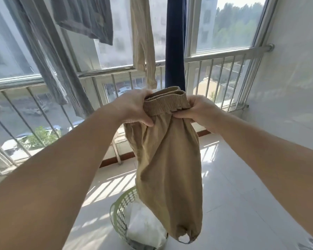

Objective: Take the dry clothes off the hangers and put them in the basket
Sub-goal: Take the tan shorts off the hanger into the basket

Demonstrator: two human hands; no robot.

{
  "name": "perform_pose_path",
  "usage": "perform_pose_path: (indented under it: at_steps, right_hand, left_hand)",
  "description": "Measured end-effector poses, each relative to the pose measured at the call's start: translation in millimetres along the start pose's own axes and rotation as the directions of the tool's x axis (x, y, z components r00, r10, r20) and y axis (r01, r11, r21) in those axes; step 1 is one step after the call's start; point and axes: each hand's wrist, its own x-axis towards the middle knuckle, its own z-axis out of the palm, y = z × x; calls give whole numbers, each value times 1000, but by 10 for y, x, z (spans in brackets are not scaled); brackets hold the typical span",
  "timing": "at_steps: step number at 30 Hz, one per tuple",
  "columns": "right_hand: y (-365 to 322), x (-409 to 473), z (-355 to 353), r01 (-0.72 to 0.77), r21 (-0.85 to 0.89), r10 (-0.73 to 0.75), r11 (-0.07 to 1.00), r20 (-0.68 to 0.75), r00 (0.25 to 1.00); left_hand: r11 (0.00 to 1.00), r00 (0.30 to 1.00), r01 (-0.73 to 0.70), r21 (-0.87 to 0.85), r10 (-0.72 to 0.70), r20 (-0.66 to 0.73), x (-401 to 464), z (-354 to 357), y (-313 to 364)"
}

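Tan trousers (168, 165) hang folded from both my hands at chest height. My left hand (134, 107) grips the left end of their elastic waistband, and my right hand (201, 110) grips the right end. The trouser legs dangle down over a green perforated basket (118, 213) on the floor. Inside the basket lies a white garment (145, 228) over something dark. Above, still hanging, are a beige garment (143, 42), a dark blue one (175, 42) and grey clothes (83, 17).
A metal railing (116, 73) and windows run across the front and left. A white wall (287, 78) closes the right side. The floor is pale tile (242, 195) with sun stripes. Another grey cloth (49, 69) hangs at the left.
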Motion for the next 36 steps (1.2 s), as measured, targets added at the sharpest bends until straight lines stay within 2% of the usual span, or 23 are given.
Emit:
perform_pose_path:
  at_steps: [3, 5, 7, 9, 16, 21, 27, 31, 36]
  right_hand:
    - [-158, 69, 207, 67, 5, -67, 998, 62, 996]
    - [-222, 123, 294, 87, -178, -71, 980, 91, 993]
    - [-258, 181, 409, 88, -430, -39, 899, 122, 992]
    - [-275, 249, 506, 81, -529, -25, 845, 112, 993]
    - [-195, 727, 828, 76, -470, -125, 880, -72, 990]
    - [-292, 1144, 1020, 92, -401, -168, 912, -159, 973]
    - [-532, 1434, 1088, 121, -360, -197, 925, -182, 963]
    - [-458, 1444, 1214, 118, -354, -179, 928, -143, 974]
    - [-195, 1402, 1374, 59, -281, -88, 958, -91, 992]
  left_hand:
    - [998, 975, 65, 4, -63, -213, -176, -67, -217]
    - [996, 959, 80, 28, -70, -276, -242, -104, -318]
    - [994, 950, 86, 72, -60, -307, -302, -126, -407]
    - [987, 941, 97, 126, -50, -334, -311, -142, -491]
    - [948, 894, 140, 285, 3, -447, -98, -213, -860]
    - [953, 866, 147, 265, 5, -499, 175, -431, -1175]
    - [964, 832, 166, 206, -25, -554, 322, -717, -1336]
    - [953, 851, 183, 243, -29, -525, 269, -664, -1410]
    - [941, 881, 183, 286, -28, -472, 195, -421, -1510]
